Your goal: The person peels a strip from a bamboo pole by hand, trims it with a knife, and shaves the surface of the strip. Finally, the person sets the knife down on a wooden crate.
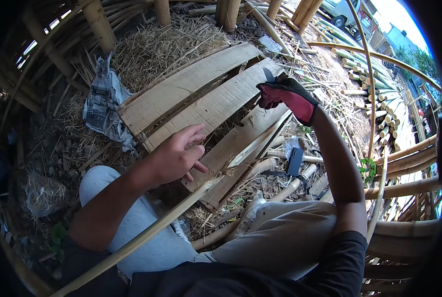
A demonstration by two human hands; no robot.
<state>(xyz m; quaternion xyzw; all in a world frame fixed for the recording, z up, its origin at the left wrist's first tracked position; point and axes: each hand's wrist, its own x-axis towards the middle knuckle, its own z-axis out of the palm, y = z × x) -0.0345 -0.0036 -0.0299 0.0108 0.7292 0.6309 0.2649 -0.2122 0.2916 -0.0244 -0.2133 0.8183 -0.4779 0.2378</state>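
My bare left hand (pixel 177 156) rests with fingers spread on the near end of a flattened bamboo board (pixel 216 106), just above a long thin bamboo strip (pixel 146 232) that runs across my lap. My right hand (pixel 286 98), in a red and black glove, is closed around the handle of a knife (pixel 268 75). The knife's blade points up at the far edge of the boards. Several split bamboo boards (pixel 181 84) lie side by side in front of my knees.
A crumpled grey sheet (pixel 104 101) lies left of the boards on straw. A small dark tool (pixel 295 161) lies by my right knee. Bamboo poles (pixel 379 94) are stacked to the right, and curved bamboo frames stand at both sides. A vehicle (pixel 342 12) stands far back.
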